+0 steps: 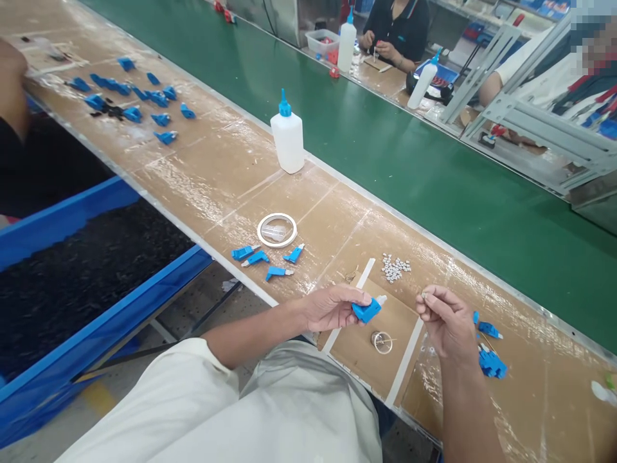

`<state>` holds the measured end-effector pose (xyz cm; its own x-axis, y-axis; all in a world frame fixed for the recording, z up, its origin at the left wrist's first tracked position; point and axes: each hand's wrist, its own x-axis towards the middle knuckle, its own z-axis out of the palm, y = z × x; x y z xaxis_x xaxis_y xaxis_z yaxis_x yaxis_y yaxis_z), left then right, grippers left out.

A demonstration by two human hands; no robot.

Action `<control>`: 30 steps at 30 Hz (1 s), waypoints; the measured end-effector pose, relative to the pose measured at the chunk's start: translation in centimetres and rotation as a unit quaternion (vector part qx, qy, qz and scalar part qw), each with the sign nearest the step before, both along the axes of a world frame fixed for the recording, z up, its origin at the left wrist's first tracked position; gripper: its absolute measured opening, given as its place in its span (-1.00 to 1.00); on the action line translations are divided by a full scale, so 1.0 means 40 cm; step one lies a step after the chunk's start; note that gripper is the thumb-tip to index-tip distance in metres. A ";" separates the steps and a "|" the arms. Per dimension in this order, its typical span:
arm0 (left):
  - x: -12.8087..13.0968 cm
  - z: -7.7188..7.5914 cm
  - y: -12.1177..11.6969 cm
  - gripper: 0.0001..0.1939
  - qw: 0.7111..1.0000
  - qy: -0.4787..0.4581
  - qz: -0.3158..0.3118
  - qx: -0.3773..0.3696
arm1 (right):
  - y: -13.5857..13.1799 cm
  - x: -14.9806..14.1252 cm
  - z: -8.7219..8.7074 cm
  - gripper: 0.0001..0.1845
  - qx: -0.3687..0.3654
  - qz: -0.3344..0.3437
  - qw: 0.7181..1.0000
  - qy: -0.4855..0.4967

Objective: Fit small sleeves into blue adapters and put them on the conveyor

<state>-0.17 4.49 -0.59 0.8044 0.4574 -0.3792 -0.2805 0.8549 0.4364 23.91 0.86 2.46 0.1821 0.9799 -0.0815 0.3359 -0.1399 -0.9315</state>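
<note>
My left hand (335,307) grips a blue plastic part (367,311) between thumb and fingers, its whitish tip pointing up and right. To the right, my right hand (446,315) is closed in a pinch on a tiny pale piece (424,295), too small to identify. Below and between the hands stands a small clear cup (382,343) with a thin stick in it. Beyond them lies a cluster of small grey pieces (396,267). Several similar blue parts (276,273) are to the left, and more blue parts (491,361) lie partly behind my right forearm.
A white tape roll (277,230) and a white squeeze bottle (288,138) stand on the brown bench. Farther left are many blue parts (159,119) near another person's arm (12,90). A green conveyor belt (385,167) runs behind; a co-worker (398,35) sits across it.
</note>
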 end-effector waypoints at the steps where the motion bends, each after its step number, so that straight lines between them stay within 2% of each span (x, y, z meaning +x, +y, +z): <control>1: 0.006 0.004 0.000 -0.73 1.000 -0.003 -0.004 0.006 | -0.023 -0.014 0.006 -0.63 0.000 -0.013 0.999 0.038; 5: 0.028 0.023 -0.003 -0.71 1.000 0.000 -0.017 0.019 | -0.083 -0.071 0.029 -0.73 -0.026 -0.055 0.972 0.225; 7: 0.036 0.031 -0.008 -0.71 0.999 0.002 -0.021 0.025 | -0.096 -0.090 0.040 -0.74 -0.037 -0.058 0.962 0.265; 11: 0.047 0.041 -0.017 -0.71 0.999 0.016 -0.014 0.032 | -0.115 -0.106 0.047 -0.75 -0.029 -0.067 0.962 0.261; 23: 0.049 0.050 -0.027 -0.73 1.000 0.024 -0.009 0.007 | -0.148 -0.122 0.028 -0.81 0.014 -0.135 0.962 0.235; 27: 0.046 0.046 -0.027 -0.73 1.000 0.025 -0.005 -0.002 | -0.161 -0.127 0.011 -0.72 0.011 -0.123 0.966 0.228; 30: 0.044 0.040 -0.029 -0.72 1.000 0.024 -0.002 0.003 | -0.168 -0.139 0.006 -0.71 0.035 -0.101 0.969 0.222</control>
<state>1.61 3.34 1.01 0.7871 0.4561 -0.4152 -0.2550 0.8536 0.4543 18.33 -5.87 2.68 0.3336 0.9338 -0.1296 -0.1273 -0.0916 -0.9876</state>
